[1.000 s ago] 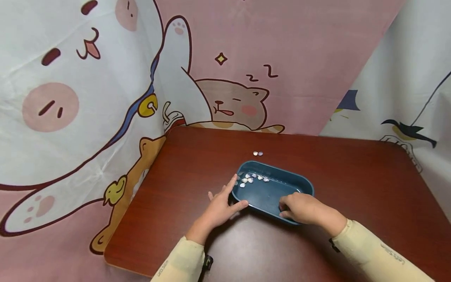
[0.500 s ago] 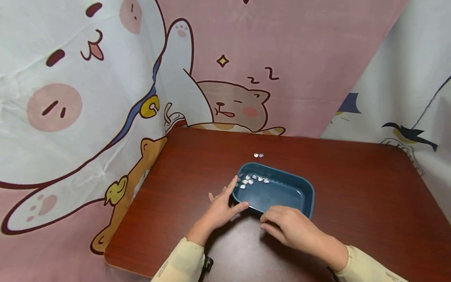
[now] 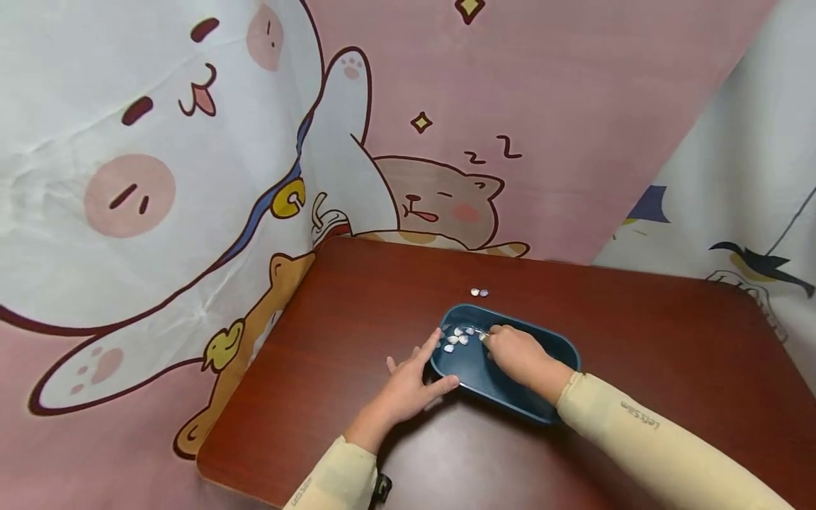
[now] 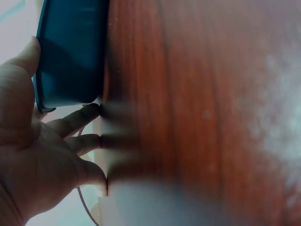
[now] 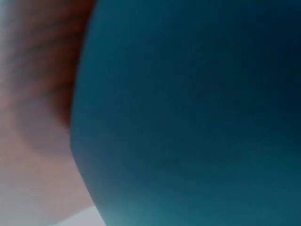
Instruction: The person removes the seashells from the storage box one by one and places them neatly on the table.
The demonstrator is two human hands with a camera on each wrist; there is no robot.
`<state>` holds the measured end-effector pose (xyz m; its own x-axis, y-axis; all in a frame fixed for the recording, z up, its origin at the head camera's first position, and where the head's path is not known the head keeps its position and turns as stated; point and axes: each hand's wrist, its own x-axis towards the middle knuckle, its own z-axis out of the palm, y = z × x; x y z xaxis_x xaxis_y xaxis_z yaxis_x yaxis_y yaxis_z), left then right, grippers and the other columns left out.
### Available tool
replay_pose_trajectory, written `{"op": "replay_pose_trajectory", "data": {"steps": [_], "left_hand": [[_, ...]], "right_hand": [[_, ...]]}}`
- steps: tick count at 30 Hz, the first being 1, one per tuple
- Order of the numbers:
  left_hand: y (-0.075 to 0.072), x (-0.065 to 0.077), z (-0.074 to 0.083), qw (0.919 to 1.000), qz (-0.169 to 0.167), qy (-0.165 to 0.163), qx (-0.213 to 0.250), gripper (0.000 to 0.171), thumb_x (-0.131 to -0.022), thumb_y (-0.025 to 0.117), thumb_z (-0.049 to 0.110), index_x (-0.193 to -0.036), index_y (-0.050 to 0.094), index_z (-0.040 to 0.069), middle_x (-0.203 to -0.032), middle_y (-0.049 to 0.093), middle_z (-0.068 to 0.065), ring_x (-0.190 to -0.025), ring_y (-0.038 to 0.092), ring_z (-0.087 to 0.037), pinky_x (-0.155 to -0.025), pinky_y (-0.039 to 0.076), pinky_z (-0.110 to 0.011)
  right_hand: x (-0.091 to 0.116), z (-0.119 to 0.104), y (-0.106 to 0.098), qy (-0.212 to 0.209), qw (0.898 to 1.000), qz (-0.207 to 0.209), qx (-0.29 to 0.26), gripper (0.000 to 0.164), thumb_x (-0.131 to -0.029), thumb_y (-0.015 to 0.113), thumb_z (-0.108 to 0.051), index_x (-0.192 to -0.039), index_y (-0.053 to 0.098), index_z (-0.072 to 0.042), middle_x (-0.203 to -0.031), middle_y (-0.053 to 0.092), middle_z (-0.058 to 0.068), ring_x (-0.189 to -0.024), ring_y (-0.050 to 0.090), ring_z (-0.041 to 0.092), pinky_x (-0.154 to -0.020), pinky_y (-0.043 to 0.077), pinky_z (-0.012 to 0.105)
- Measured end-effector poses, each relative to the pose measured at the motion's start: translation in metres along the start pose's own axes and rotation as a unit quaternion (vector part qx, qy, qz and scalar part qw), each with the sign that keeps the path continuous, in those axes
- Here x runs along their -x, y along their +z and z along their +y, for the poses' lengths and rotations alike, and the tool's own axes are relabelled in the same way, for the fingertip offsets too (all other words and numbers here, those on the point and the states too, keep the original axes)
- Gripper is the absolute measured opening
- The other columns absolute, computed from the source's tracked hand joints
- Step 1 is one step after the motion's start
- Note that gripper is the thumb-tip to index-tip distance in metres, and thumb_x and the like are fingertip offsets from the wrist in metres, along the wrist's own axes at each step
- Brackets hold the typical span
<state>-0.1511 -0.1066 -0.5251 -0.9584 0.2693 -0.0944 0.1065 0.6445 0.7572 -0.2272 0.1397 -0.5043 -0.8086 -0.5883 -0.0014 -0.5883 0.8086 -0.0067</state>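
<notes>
A dark blue oblong tray (image 3: 510, 409) sits on the table, with several small whitish shell-like pieces (image 3: 453, 340) at its left end. My left hand (image 3: 408, 389) lies against the tray's left end, fingers spread and fairly straight. In the left wrist view, its thumb touches the tray's rim (image 4: 38, 84), while other fingertips rest on the tabletop. My right hand (image 3: 519, 356) reaches inside the tray, its fingertips beside a whitish piece (image 3: 482, 337). Whether they pinch anything is hidden. The blurred tray wall (image 5: 178, 117) fills most of the right wrist view.
Two more whitish pieces (image 3: 479, 292) lie on the reddish-brown wooden table (image 3: 357, 312) behind the tray. Cartoon-printed cloth (image 3: 574, 127) hangs along the table's back and left sides.
My right hand left the tray's right part, passed over its near rim, and now reaches back in toward the pieces. My left hand stays at the tray's left end. The head view shifts slightly.
</notes>
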Motion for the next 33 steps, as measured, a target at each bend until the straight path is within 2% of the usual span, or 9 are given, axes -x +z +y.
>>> {"op": "replay_pose_trajectory", "data": {"steps": [2,4,8,11,14,21,29,33], "left_hand": [[0.001,0.002,-0.001,1.0000,-0.001,0.003,0.003,0.094,-0.096,0.067,0.068,-0.172,0.018,0.040,-0.175,0.036,0.000,-0.161,0.030,-0.046,-0.123,-0.008,-0.083],[0.001,0.005,-0.003,1.0000,0.000,0.008,0.004,0.093,-0.097,0.068,0.066,-0.172,0.020,0.039,-0.174,0.036,0.000,-0.161,0.031,-0.047,-0.122,-0.007,-0.084],[-0.001,0.007,-0.004,0.9998,0.001,0.015,0.009,0.089,-0.098,0.069,0.063,-0.171,0.025,0.037,-0.173,0.039,0.000,-0.159,0.033,-0.047,-0.122,-0.006,-0.085],[-0.002,0.008,-0.004,0.9998,0.001,0.015,0.013,0.088,-0.098,0.069,0.062,-0.171,0.026,0.037,-0.173,0.039,0.000,-0.159,0.034,-0.047,-0.122,-0.006,-0.084],[-0.003,0.007,-0.004,0.9998,0.001,0.014,0.013,0.088,-0.098,0.069,0.063,-0.170,0.026,0.038,-0.173,0.039,0.001,-0.159,0.035,-0.047,-0.123,-0.005,-0.084],[-0.002,0.004,-0.005,0.9998,0.001,0.018,0.005,0.087,-0.098,0.069,0.063,-0.170,0.025,0.040,-0.174,0.037,0.005,-0.159,0.035,-0.046,-0.123,-0.004,-0.084],[0.000,0.002,-0.003,0.9997,0.001,0.021,0.009,0.088,-0.098,0.070,0.062,-0.171,0.026,0.038,-0.173,0.039,0.001,-0.158,0.036,-0.046,-0.123,-0.004,-0.084],[0.001,0.002,-0.002,0.9997,0.003,0.021,0.009,0.088,-0.098,0.070,0.061,-0.171,0.026,0.038,-0.172,0.040,-0.001,-0.158,0.036,-0.046,-0.123,-0.005,-0.083]], "right_hand": [[0.002,-0.001,0.006,-0.005,1.000,0.024,0.006,0.007,-0.096,0.076,-0.005,-0.099,0.082,-0.009,-0.086,0.071,0.009,-0.075,0.067,0.021,-0.071,0.063,0.039],[0.004,-0.002,0.008,-0.004,1.000,0.028,-0.006,0.013,-0.097,0.073,-0.001,-0.097,0.083,-0.010,-0.084,0.072,0.008,-0.074,0.068,0.019,-0.071,0.063,0.038],[0.008,-0.003,0.005,0.014,0.998,0.011,-0.068,0.017,-0.097,0.073,0.000,-0.107,0.084,-0.008,-0.096,0.078,0.008,-0.085,0.073,0.020,-0.082,0.065,0.040],[0.012,-0.002,0.002,0.030,0.992,-0.005,-0.124,0.020,-0.098,0.074,-0.003,-0.117,0.082,-0.005,-0.109,0.080,0.010,-0.099,0.075,0.022,-0.094,0.064,0.044],[0.016,0.001,0.003,0.031,0.988,-0.007,-0.152,0.021,-0.098,0.075,-0.004,-0.118,0.082,-0.005,-0.112,0.080,0.009,-0.104,0.074,0.023,-0.096,0.063,0.044],[0.021,0.010,0.006,0.015,0.990,0.038,-0.132,0.006,-0.091,0.082,-0.005,-0.097,0.082,-0.008,-0.095,0.073,0.002,-0.088,0.070,0.015,-0.083,0.064,0.036],[0.029,0.021,0.004,-0.010,0.991,0.031,-0.130,0.008,-0.088,0.087,-0.013,-0.092,0.083,-0.019,-0.088,0.070,-0.006,-0.079,0.064,0.007,-0.074,0.062,0.031],[0.032,0.024,0.004,0.002,0.992,0.015,-0.123,0.006,-0.090,0.086,-0.020,-0.095,0.084,-0.020,-0.087,0.074,-0.008,-0.079,0.063,0.008,-0.074,0.061,0.034]]}}
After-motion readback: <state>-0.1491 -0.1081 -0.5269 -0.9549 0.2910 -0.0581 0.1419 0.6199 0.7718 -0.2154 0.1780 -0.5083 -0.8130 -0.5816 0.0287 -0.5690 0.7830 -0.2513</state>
